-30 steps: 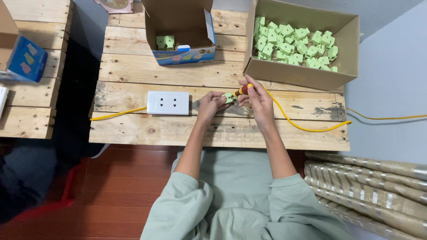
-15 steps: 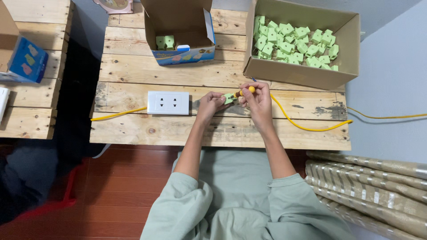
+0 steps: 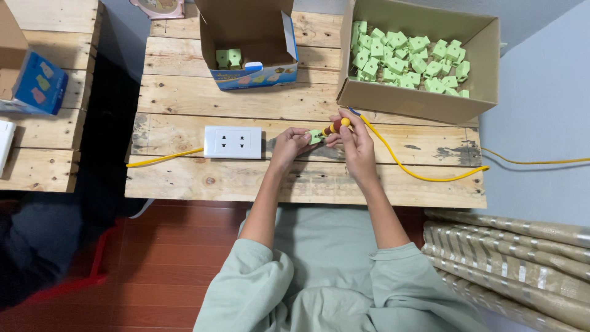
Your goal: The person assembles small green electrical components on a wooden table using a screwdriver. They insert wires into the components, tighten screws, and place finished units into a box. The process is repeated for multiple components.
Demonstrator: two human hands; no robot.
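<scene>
Screwdriver (image 3: 332,128) and small green part (image 3: 314,136) meet dead centre over the wooden counter (image 3: 184,98), and that meeting is the whole story. Right hand (image 3: 355,140) is wrapped around the tool's red-and-yellow handle, whose long axis slants from upper right down to lower left, tip aimed straight at the part. Left hand (image 3: 290,142) has its fingers pinched on that green part, holding it just left of the tip, so the piece lies to the left of the right hand and touches the left one. Both hands sit close together, nearly touching. White double socket (image 3: 233,142) lies flat just left of the left hand, a yellow cable (image 3: 418,173) looping off to the right. Open cardboard box (image 3: 485,74) of matching green parts stands beyond the right hand.
</scene>
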